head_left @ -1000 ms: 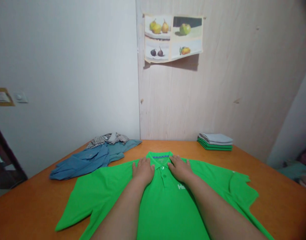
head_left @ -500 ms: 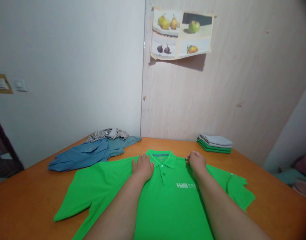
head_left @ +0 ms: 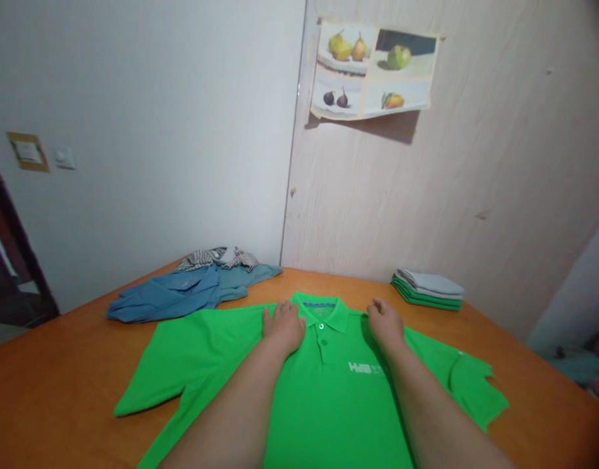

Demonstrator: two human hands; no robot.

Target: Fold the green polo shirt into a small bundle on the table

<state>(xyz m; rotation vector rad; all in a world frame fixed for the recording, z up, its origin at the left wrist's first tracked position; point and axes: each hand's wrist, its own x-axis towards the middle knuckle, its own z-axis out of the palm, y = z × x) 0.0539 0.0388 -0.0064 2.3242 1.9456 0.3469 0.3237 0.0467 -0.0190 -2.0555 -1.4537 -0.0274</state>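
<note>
A bright green polo shirt [head_left: 323,404] lies spread front-up on the orange wooden table [head_left: 59,384], collar away from me, white lettering on its chest. My left hand [head_left: 282,326] rests flat on the shirt just left of the collar, fingers stretched out. My right hand [head_left: 386,322] presses on the right shoulder seam, its fingers curled down onto the cloth. Both forearms lie over the shirt's body.
A heap of blue shirts [head_left: 182,296] with a striped garment [head_left: 216,258] on top lies at the back left. A folded stack of green and grey shirts [head_left: 429,290] sits at the back right by the wooden panel. A fruit poster [head_left: 375,71] hangs above.
My right hand slid from beside the collar outward to the right shoulder. The left hand stayed by the collar. The camera view drifted leftward.
</note>
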